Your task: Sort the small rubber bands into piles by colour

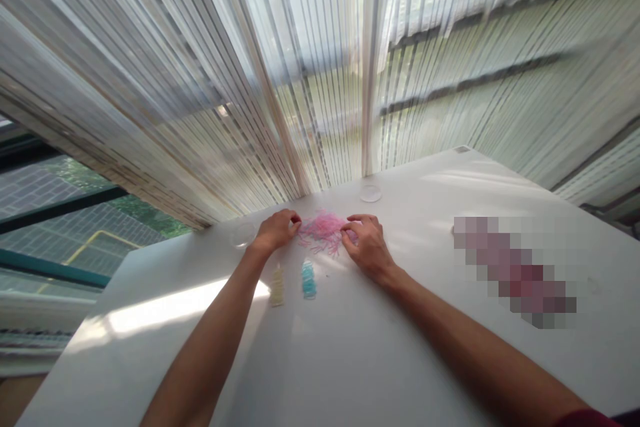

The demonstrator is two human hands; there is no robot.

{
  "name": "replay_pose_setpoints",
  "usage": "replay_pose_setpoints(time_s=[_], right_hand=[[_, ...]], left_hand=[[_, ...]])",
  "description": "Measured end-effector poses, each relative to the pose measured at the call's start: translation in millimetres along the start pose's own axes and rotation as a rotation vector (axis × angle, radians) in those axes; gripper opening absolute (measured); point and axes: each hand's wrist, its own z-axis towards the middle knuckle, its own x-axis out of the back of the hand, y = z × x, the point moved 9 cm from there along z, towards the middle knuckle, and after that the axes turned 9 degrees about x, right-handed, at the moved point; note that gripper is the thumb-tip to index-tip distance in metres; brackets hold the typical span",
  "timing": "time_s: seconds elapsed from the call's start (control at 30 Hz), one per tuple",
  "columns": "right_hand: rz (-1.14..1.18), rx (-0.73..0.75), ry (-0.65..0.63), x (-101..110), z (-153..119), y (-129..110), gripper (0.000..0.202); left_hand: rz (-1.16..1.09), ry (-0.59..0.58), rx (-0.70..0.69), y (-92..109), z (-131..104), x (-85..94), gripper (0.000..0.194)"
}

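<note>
A loose heap of thin pink strands or sticks (324,227) lies on the white table between my two hands. At its left edge, my left hand (278,229) has thumb and fingertips pinched together. My right hand (367,245) curls its thumb and fingers at the heap's right edge, with pink showing beside them. What either pinch holds is too small to tell. Nearer to me lie a row of small turquoise pieces (309,279) and, left of it, a row of pale yellow ones (277,287).
A clear round dish (243,235) sits left of my left hand, and another clear round dish (371,193) stands beyond the heap. A blurred-out patch (520,277) covers something on the right of the white table (350,360). Striped sheer curtains (320,113) hang along the far edge.
</note>
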Motion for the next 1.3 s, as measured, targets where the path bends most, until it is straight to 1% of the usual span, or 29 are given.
replay_pose_setpoints(time_s=[0.17,0.37,0.5,0.6,0.67,0.8,0.9,1.13,1.3], right_hand=[[0.003,0.003,0.011,0,0,0,0.011],[-0.003,0.006,0.021,1,0,0,0.01],[0.0,0.004,0.027,1,0,0,0.011],[0.002,0.001,0.024,1,0,0,0.011],[0.004,-0.005,0.017,0,0,0,0.012],[0.01,-0.021,0.001,0,0,1,0.013],[0.019,-0.031,-0.004,0,0,2,0.012],[0.027,-0.034,-0.001,0,0,3,0.013],[0.026,-0.037,0.002,0,0,3,0.012]], left_hand=[[-0.043,0.028,-0.008,-2,0,5.3,0.02],[-0.168,0.094,-0.044,8,-4,15.8,0.022],[-0.221,0.108,-0.059,12,-3,15.9,0.027],[-0.225,0.117,-0.064,13,0,13.6,0.027],[-0.22,0.104,-0.08,16,2,10.6,0.027],[-0.191,0.042,-0.117,22,6,2.8,0.027],[-0.161,0.006,-0.131,23,7,-1.0,0.028],[-0.132,-0.026,-0.133,15,11,-4.7,0.032],[-0.141,-0.033,-0.132,10,11,-2.5,0.033]])
